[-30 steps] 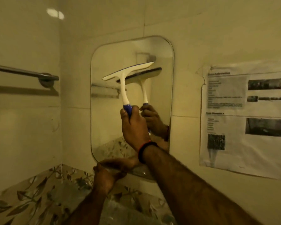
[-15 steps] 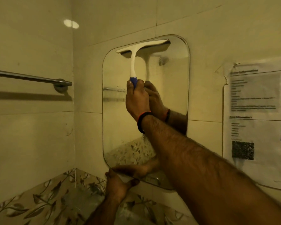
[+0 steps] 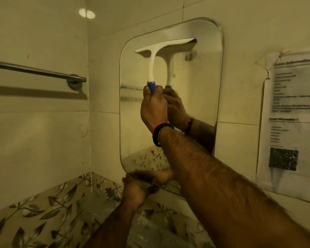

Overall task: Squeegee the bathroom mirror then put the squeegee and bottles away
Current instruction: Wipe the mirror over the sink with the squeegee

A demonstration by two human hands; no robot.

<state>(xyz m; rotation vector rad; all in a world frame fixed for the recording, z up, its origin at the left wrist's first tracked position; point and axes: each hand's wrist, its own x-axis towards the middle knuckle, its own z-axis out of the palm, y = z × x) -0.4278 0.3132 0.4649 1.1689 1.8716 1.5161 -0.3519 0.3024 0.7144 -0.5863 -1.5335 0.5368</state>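
- Head view, taking the mirror (image 3: pixel 200 97) as the landmark: left of it, on the side wall, a metal towel bar (image 3: pixel 38 71) runs to a round mount near the corner.
- Below the mirror's lower left corner, the left hand (image 3: pixel 136 188) pinches the bottom edge, thumb on the glass face, fingers curled under the rim.
- Against the mirror's upper middle, the squeegee (image 3: pixel 161 49) has its white blade pressed to the glass, tilted up to the right, its reflection just behind it.
- The right hand (image 3: pixel 153 108) is clamped round the squeegee's blue grip, in front of the mirror's centre; a dark wristband (image 3: pixel 159 133) circles the wrist.
- Right of the mirror, a printed paper sheet (image 3: pixel 290 122) is stuck to the tiled wall; its text is too blurred to read.
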